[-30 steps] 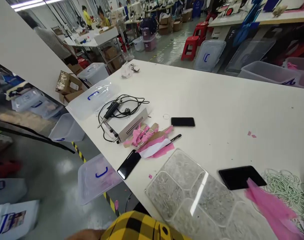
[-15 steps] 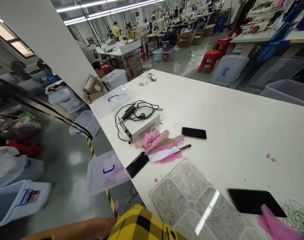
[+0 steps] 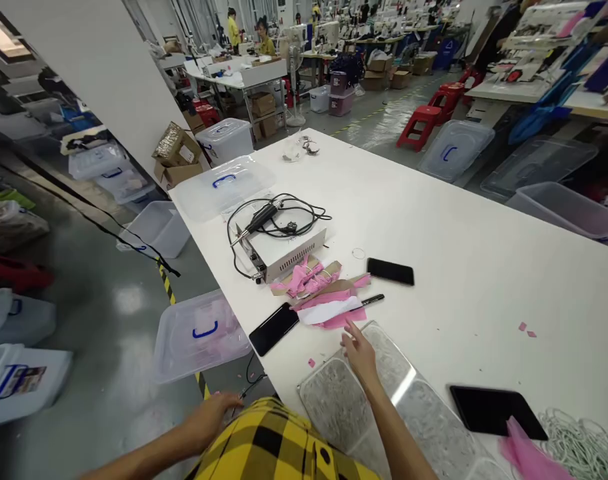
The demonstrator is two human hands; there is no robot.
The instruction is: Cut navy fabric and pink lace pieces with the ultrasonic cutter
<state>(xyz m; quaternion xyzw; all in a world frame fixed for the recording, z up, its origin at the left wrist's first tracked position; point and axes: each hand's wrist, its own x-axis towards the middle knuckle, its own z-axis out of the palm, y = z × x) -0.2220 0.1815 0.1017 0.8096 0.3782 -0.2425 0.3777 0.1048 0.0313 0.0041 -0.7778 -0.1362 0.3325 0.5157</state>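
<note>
My right hand (image 3: 358, 353) reaches over the clear compartment tray (image 3: 329, 400), fingers spread and holding nothing I can see. Its fingertips come close to the pink fabric scraps (image 3: 341, 320) and the white piece of paper or cloth (image 3: 329, 310) lying on them. A black pen (image 3: 373, 300) pokes out beside these. Low beside the yellow checked shirt, off the table's edge, is my left hand (image 3: 217, 415). Its fingers are partly hidden, close to a thin black cable (image 3: 254, 381); whether it grips anything is unclear.
On the white table (image 3: 434, 220) are a boxy device (image 3: 294, 250) with a corded black handpiece (image 3: 261, 219), a phone (image 3: 274, 329), another phone (image 3: 390, 271), a black tablet-like slab (image 3: 497, 410) and pale cord (image 3: 581, 437). A lidded plastic bin (image 3: 199, 340) stands beside the table.
My right hand has come into view over the tray, near the pink scraps. My left hand shows more fully, slightly higher beside the shirt. The camera view has shifted slightly.
</note>
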